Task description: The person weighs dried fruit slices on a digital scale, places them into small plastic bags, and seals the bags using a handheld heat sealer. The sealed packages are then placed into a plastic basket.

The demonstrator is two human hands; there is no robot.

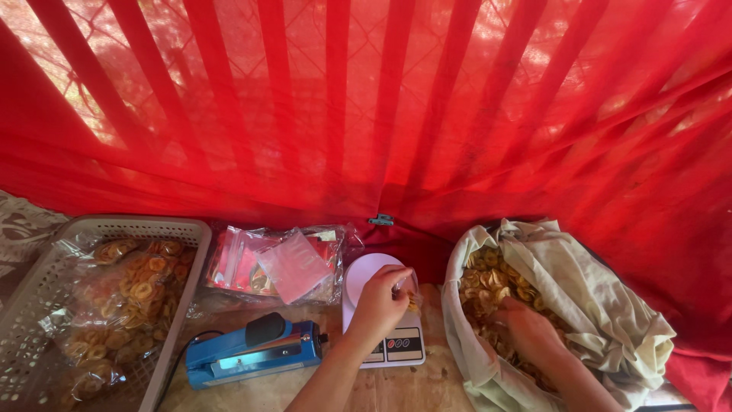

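A person sits before a red cloth backdrop, bagging ring-shaped fried snacks. The left hand (379, 303) pinches a small clear bag (410, 294), partly filled, over a white kitchen scale (366, 268). The right hand (526, 326) digs into loose snacks (488, 282) in a pale cloth sack (602, 313); its fingers are buried, so their grip cannot be told. A grey basket (46, 290) at left already holds several filled packets (137, 286). A blue heat sealer (255, 352) and a stack of empty bags (290, 267) lie nearby; much remains.

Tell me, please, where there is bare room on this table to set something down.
Bare wood shows in front of the blue heat sealer and white digital scale, beside the cloth sack. The grey plastic basket side is crowded.
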